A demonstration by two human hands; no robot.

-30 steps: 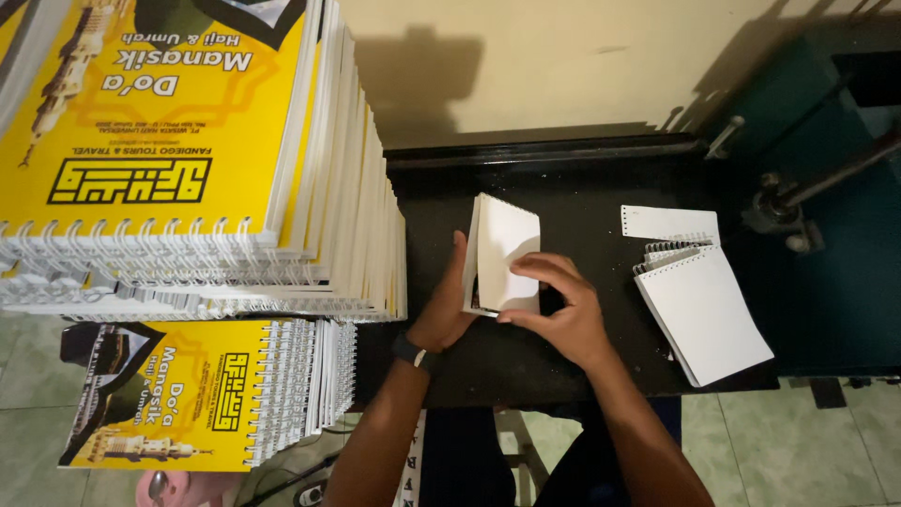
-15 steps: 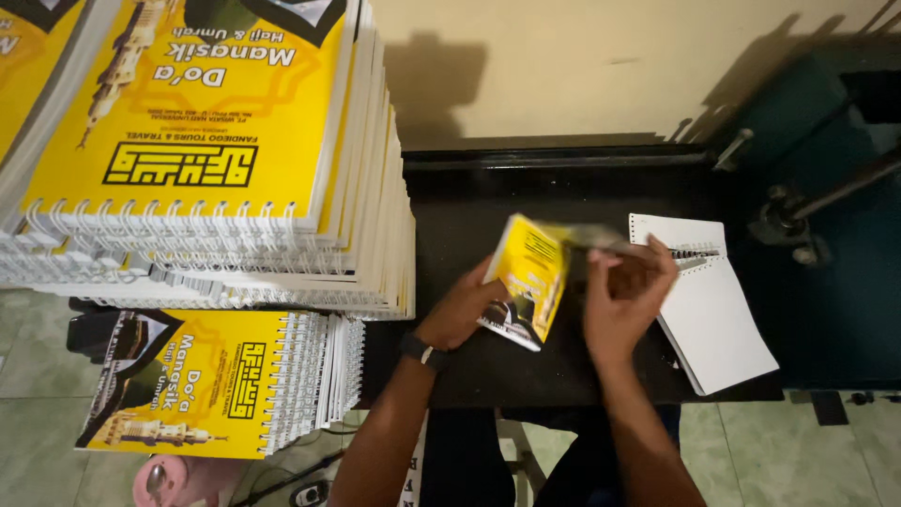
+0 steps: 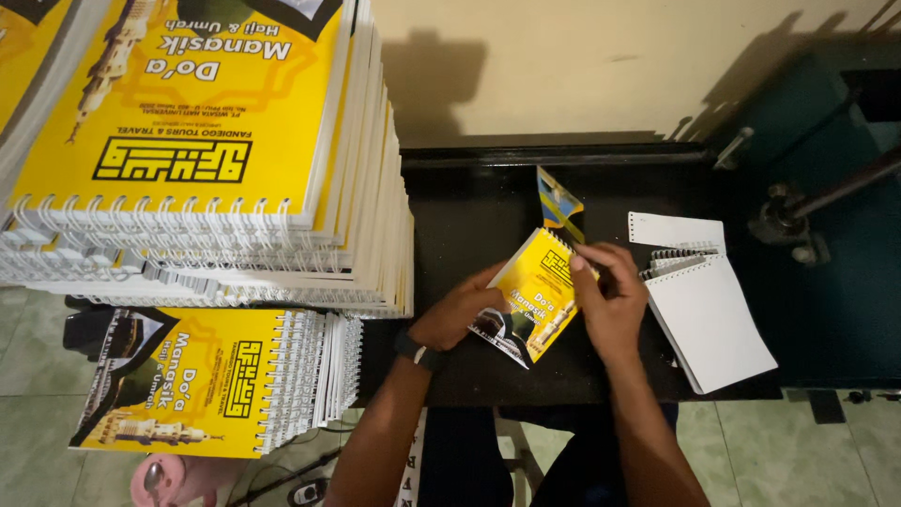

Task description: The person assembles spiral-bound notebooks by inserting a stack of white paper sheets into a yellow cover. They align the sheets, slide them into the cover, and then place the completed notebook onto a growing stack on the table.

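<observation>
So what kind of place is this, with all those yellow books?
Probably a small print or book-binding workshop. Tall stacks of yellow spiral-bound booklets stand beside a black worktable, loose white punched pages lie ready, and both hands hold one small yellow booklet.

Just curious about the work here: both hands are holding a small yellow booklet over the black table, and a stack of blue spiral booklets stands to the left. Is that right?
Not quite. In the head view the stack of spiral booklets on the left is yellow, not blue. The rest holds: the left hand and right hand hold a small yellow booklet over the black table.
</observation>
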